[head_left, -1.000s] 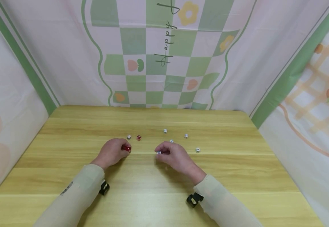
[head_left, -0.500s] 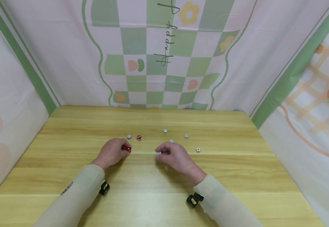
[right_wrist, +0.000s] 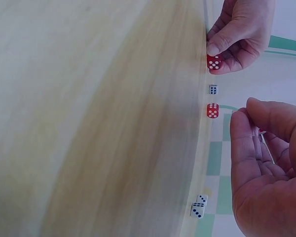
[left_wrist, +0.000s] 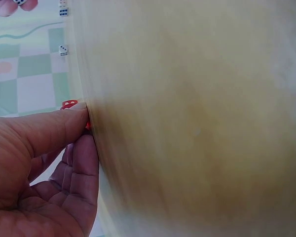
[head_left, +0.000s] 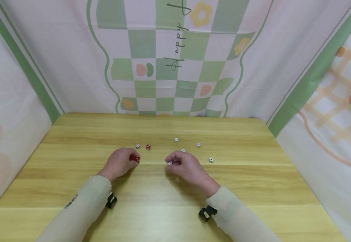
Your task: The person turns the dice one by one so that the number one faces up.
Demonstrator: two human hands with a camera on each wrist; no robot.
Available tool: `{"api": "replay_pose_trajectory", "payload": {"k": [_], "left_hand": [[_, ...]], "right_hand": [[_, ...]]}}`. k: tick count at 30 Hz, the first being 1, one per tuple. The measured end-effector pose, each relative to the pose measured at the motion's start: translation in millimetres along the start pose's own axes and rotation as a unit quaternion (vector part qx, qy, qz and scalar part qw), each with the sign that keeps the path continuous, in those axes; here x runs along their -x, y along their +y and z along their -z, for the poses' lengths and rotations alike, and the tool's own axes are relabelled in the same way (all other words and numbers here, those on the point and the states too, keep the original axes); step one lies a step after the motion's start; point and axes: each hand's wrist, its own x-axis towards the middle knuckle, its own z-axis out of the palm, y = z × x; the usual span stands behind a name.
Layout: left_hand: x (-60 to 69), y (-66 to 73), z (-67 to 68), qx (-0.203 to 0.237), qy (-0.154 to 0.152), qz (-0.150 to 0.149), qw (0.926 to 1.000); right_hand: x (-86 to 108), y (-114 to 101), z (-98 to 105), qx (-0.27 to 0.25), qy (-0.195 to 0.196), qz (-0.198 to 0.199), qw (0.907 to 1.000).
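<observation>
"Pinching what with the left hand (head_left: 119,163)?"

"Grasping a red die (head_left: 136,159) at the fingertips (left_wrist: 86,145) — partly covered by them."

"And with the right hand (head_left: 188,168)?"

"Pinching a white die (head_left: 169,163) above the wooden table (head_left: 163,218) — hard to make out in the right wrist view. See also, just past that hand, a second white die (head_left: 183,150), half hidden."

You pinch a red die (head_left: 137,159) with white pips in your left hand (head_left: 120,163) (five pips face the right wrist view); your right hand (head_left: 188,168) holds a white, blue-pipped die (head_left: 169,163), apart from it.
</observation>
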Motion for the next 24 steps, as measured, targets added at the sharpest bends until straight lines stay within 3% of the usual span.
{"api": "replay_pose_trajectory", "payload": {"k": [24], "left_hand": [[1.3,1.0,0.8,0.002,-0.001,0.001,1.0]], "right_hand": [[1.5,0.6,1.1,0.002,0.007,0.005,1.0]]}}
